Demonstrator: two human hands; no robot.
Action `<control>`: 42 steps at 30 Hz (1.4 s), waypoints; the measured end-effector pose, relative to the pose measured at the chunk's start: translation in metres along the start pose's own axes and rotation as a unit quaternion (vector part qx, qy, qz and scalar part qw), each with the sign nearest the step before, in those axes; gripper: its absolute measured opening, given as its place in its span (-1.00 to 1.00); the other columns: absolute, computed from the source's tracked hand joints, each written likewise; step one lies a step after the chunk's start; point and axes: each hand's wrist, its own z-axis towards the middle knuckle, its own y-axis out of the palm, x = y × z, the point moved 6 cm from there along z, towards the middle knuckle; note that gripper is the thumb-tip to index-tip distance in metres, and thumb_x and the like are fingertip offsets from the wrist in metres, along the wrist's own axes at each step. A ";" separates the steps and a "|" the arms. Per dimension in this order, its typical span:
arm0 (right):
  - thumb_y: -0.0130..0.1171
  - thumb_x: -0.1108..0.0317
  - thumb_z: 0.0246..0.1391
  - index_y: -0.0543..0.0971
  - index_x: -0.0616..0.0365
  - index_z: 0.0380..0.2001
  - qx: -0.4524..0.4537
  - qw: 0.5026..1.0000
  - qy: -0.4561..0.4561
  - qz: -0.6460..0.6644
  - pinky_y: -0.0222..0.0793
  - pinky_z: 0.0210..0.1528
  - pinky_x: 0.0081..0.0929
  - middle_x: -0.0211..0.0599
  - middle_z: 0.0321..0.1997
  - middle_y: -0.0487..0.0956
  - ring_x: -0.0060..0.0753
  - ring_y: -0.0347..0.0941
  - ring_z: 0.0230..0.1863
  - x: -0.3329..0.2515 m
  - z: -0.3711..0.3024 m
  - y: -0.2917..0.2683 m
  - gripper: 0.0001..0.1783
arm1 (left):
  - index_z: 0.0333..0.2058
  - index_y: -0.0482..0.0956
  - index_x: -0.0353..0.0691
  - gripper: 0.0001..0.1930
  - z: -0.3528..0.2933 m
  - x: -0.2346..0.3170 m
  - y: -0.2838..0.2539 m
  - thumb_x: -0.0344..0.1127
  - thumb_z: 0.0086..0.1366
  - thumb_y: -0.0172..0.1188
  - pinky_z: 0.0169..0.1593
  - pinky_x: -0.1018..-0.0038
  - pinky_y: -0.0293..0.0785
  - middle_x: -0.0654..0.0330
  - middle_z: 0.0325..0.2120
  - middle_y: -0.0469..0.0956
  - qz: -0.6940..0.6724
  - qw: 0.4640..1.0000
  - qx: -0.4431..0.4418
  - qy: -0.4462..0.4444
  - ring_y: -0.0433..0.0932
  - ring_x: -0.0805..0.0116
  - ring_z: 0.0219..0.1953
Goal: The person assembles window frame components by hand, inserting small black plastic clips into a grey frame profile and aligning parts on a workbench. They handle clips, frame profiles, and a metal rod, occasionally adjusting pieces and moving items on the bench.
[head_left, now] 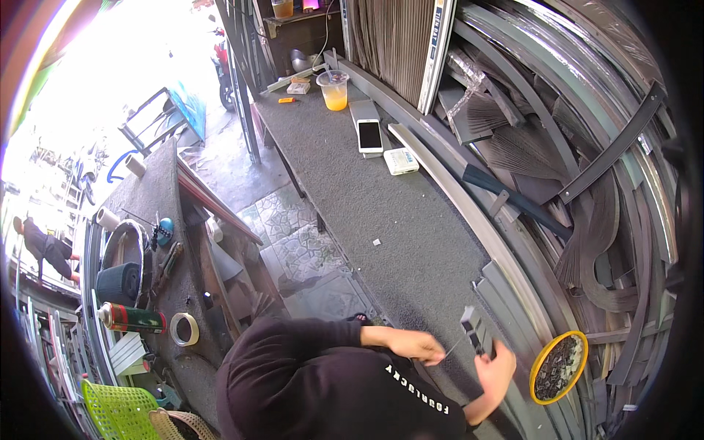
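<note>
Over the near end of the grey bench (345,191), my right hand (496,372) is closed around a short grey profile piece (470,320) with dark slots or parts on its side. Closed in a pinch, my left hand (416,345) is beside it. A thin light strand (456,345), perhaps a cord or a slim tool, runs from its fingertips toward the profile piece; its kind is too small to tell. To the right of my right hand sits a round yellow-rimmed basket (534,381) of small dark and pale bits.
Long metal profiles (506,290) line the bench's right side, with pleated mesh (524,150) beyond. Farther up lie a phone (369,136), a white box (401,162) and a cup of orange drink (335,97). A second bench at left holds a spray can (136,318) and tape roll (184,329).
</note>
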 end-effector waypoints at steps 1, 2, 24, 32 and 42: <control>0.26 0.37 -0.37 0.55 0.24 -0.52 -0.039 0.999 -0.007 0.031 0.39 -0.40 -0.02 0.13 -0.58 0.52 0.26 0.50 -0.46 -0.002 0.002 0.009 -0.76 | -0.39 0.50 -0.26 -0.53 -0.005 0.001 -0.019 0.03 0.49 -0.11 -0.28 0.30 0.40 0.17 -0.52 0.52 0.123 0.988 0.091 -0.015 0.50 0.33 -0.43; 0.27 0.36 -0.38 0.54 0.24 -0.53 -0.025 0.997 -0.035 0.060 0.38 -0.40 -0.03 0.11 -0.57 0.52 0.26 0.49 -0.47 -0.006 0.004 0.010 -0.76 | -0.40 0.48 -0.24 -0.56 -0.010 0.007 -0.028 0.01 0.50 -0.11 -0.29 0.30 0.39 0.14 -0.52 0.51 0.236 0.962 0.133 0.019 0.51 0.36 -0.40; 0.26 0.31 -0.33 0.53 0.34 -0.51 -0.080 0.996 -0.030 0.032 0.36 -0.51 -0.12 0.07 -0.67 0.48 0.08 0.54 -0.58 0.004 0.003 0.007 -0.70 | -0.32 0.33 -0.19 -0.69 0.004 -0.017 0.007 -0.09 0.54 -0.11 -0.33 0.40 0.33 0.37 -0.44 0.36 -0.135 0.989 -0.055 -0.020 0.30 0.42 -0.46; 0.26 0.36 -0.25 0.63 0.22 -0.29 -0.380 0.917 -0.045 0.112 0.43 -0.40 -0.18 -0.01 -0.56 0.58 0.05 0.58 -0.49 -0.004 -0.013 0.046 -0.66 | -0.36 0.41 -0.24 -0.70 0.006 -0.014 -0.069 -0.11 0.44 -0.02 -0.33 0.30 0.41 0.19 -0.50 0.50 0.181 0.963 0.198 -0.024 0.48 0.31 -0.46; 0.35 0.24 -0.20 0.58 0.24 -0.38 -0.383 0.917 -0.045 0.099 0.43 -0.39 -0.10 -0.05 -0.59 0.58 0.04 0.58 -0.47 -0.007 -0.021 0.038 -0.67 | -0.30 0.54 -0.12 -0.77 -0.001 0.034 -0.062 -0.15 0.40 -0.02 -0.35 0.14 0.44 0.07 -0.47 0.60 0.367 0.900 0.235 -0.008 0.59 0.02 -0.41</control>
